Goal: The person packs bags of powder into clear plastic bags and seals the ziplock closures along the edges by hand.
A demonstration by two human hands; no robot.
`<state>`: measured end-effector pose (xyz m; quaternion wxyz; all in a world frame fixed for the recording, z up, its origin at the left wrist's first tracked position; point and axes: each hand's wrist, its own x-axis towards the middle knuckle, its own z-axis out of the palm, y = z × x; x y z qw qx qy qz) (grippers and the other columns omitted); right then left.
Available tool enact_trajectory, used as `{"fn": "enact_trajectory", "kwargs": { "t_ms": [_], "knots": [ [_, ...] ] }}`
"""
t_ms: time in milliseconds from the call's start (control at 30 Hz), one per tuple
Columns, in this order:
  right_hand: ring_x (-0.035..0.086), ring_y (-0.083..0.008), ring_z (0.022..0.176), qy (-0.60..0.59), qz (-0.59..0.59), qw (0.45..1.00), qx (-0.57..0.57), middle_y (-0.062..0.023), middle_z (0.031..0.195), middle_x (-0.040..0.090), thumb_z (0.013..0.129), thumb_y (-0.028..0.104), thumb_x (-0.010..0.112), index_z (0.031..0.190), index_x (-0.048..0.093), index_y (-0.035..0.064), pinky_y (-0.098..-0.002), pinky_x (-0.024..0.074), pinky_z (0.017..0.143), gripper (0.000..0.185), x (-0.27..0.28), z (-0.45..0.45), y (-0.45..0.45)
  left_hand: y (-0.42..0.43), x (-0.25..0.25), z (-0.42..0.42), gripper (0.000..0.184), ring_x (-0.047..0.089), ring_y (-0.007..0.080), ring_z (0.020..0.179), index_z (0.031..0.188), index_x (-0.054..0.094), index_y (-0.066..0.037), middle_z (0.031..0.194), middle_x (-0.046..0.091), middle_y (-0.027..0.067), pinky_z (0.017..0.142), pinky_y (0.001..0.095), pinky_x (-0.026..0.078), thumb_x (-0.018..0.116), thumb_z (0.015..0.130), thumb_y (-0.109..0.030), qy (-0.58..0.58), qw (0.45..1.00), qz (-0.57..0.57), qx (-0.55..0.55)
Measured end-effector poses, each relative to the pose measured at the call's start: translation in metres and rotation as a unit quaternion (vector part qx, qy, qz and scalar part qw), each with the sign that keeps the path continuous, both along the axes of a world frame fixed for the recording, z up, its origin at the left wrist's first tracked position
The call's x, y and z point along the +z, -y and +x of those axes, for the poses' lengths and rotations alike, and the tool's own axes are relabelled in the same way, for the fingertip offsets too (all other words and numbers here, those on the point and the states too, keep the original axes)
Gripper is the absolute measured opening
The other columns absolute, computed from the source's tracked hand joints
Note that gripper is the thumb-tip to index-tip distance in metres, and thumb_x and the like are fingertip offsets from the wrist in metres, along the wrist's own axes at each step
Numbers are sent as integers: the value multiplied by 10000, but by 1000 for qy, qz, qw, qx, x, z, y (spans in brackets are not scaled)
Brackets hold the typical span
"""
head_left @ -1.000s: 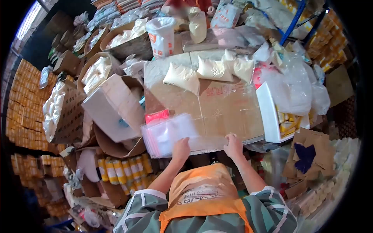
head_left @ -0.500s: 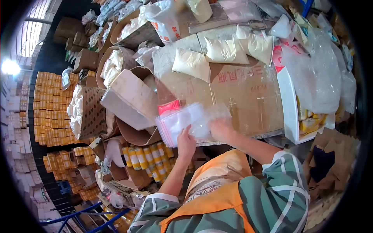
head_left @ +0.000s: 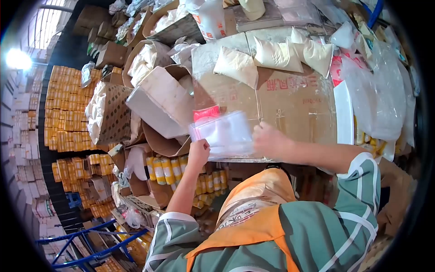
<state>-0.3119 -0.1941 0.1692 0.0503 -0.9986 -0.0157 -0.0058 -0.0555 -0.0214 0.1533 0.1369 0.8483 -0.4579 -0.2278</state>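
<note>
A stack of clear plastic zip bags [head_left: 224, 133] lies over the front edge of the cardboard-covered table [head_left: 297, 109]. My left hand [head_left: 199, 153] is closed on the stack's lower left corner. At its right edge is my right hand [head_left: 271, 141], fingers curled in and slightly blurred; it seems to pinch the bags' edge. A bright pink packet [head_left: 206, 113] shows behind the stack. Farther back on the cardboard rest several plump bags of cream-coloured powder [head_left: 235, 67].
To the left a white foam box [head_left: 158, 102] leans tilted among open cartons with pale bags. A white foam container [head_left: 343, 115] and loose clear plastic [head_left: 378, 86] stand at right. Yellow-wrapped packs [head_left: 165, 170] are stacked below the table's left side.
My left hand has shifted left and closed from a pointing pose at the bags' lower edge. My right hand has moved from over the bags to their right edge. The view has shifted slightly.
</note>
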Motion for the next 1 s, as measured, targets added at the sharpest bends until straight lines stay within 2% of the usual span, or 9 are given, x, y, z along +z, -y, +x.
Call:
{"fn": "enact_trajectory", "kwargs": {
  "t_ms": [167, 300, 500, 600, 800, 900, 933, 967, 1000],
  "knots": [
    [557, -220, 992, 142, 105, 984, 0, -85, 955, 614, 751, 293, 690, 885, 665, 73, -382, 433, 839, 259, -7, 17, -16, -22, 26, 11, 106, 628, 131, 537, 783, 668, 29, 620, 631, 85, 529, 292, 503, 683, 752, -72, -101, 992, 25, 71],
    [595, -293, 1008, 70, 217, 962, -153, -121, 990, 630, 783, 287, 688, 962, 640, 72, -429, 465, 847, 283, 14, 44, -75, -50, 27, 17, 131, 581, 113, 548, 833, 645, 26, 655, 618, 50, 526, 272, 473, 695, 761, -72, -171, 979, -6, 107],
    [679, -339, 800, -56, 152, 955, -247, -183, 828, 668, 781, 179, 643, 893, 650, 45, -460, 542, 686, 174, -27, 84, -104, -116, -16, 32, 192, 612, 427, 824, 959, 591, -5, 953, 544, 217, 730, 450, 506, 612, 769, 12, 106, 988, -90, 61],
    [682, -357, 784, -75, 164, 951, -252, -203, 797, 671, 781, 144, 618, 834, 662, 22, -462, 547, 677, 141, -17, 98, -130, -138, -40, 39, 188, 580, 432, 873, 977, 575, 12, 990, 532, 234, 785, 473, 483, 530, 795, 19, 84, 995, 9, 51],
    [646, -367, 912, -97, 278, 915, -277, -224, 916, 659, 776, 122, 598, 934, 649, 16, -452, 509, 783, 196, -46, 118, -149, -165, -45, 75, 149, 600, 403, 886, 930, 606, 11, 953, 594, 213, 771, 477, 495, 505, 821, 2, 108, 976, -179, 54],
    [645, -357, 902, -224, 267, 901, -259, -188, 939, 668, 753, 126, 584, 952, 664, 61, -450, 507, 791, 225, -41, 125, -146, -224, -76, 134, 104, 626, 380, 864, 851, 616, 33, 888, 653, 208, 764, 436, 497, 536, 786, 23, 67, 956, -142, 248],
    [645, -357, 902, -228, 270, 899, -259, -188, 939, 668, 753, 126, 584, 952, 664, 61, -450, 507, 791, 225, -47, 125, -141, -286, -158, 179, 100, 656, 302, 821, 889, 625, 56, 886, 673, 164, 732, 403, 519, 580, 807, 19, -12, 911, -247, 330],
    [645, -353, 912, -233, 294, 890, -260, -183, 953, 669, 750, 136, 581, 952, 666, 66, -451, 507, 787, 230, -60, 128, -133, -296, -96, 153, 162, 662, 243, 795, 953, 629, 74, 875, 671, 123, 686, 379, 537, 637, 822, -21, -205, 800, -228, 516],
    [645, -348, 921, -236, 318, 881, -257, -178, 966, 670, 747, 146, 579, 952, 669, 71, -451, 508, 783, 236, -74, 132, -123, -344, -117, 162, 283, 667, 228, 769, 1030, 618, 72, 862, 663, 94, 640, 366, 546, 685, 829, -116, -234, 835, -18, 498]
  ]
}}
